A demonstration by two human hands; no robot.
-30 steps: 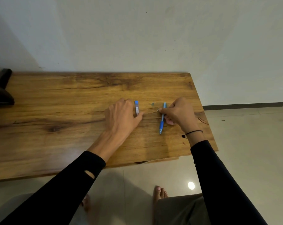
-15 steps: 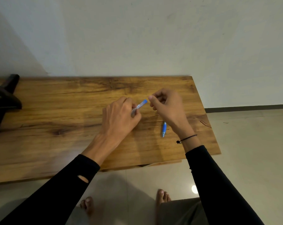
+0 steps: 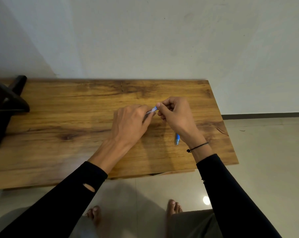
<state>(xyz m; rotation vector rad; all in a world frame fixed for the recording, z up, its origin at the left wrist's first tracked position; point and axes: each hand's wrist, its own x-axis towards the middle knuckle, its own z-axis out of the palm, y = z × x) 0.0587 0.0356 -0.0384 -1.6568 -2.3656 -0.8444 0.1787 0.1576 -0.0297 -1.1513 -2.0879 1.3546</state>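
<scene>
Both hands meet just above the middle of the wooden table (image 3: pixel 59 121). My left hand (image 3: pixel 131 122) grips a small clear tube with a blue cap (image 3: pixel 153 109), most of it hidden in the fingers. The thumb and forefinger of my right hand (image 3: pixel 176 114) pinch the tube's blue capped end. A blue pen (image 3: pixel 177 139) lies on the table under my right wrist, only its near end showing.
A dark stand (image 3: pixel 6 107) sits at the table's left end. The table's right edge (image 3: pixel 231 143) is close to my right arm, with tiled floor beyond. My bare feet (image 3: pixel 174 206) show below the front edge. A pale wall rises behind the table.
My left hand picked the tube up off the table. My right hand let go of the pen, which now lies on the table, and moved over to pinch the tube's cap.
</scene>
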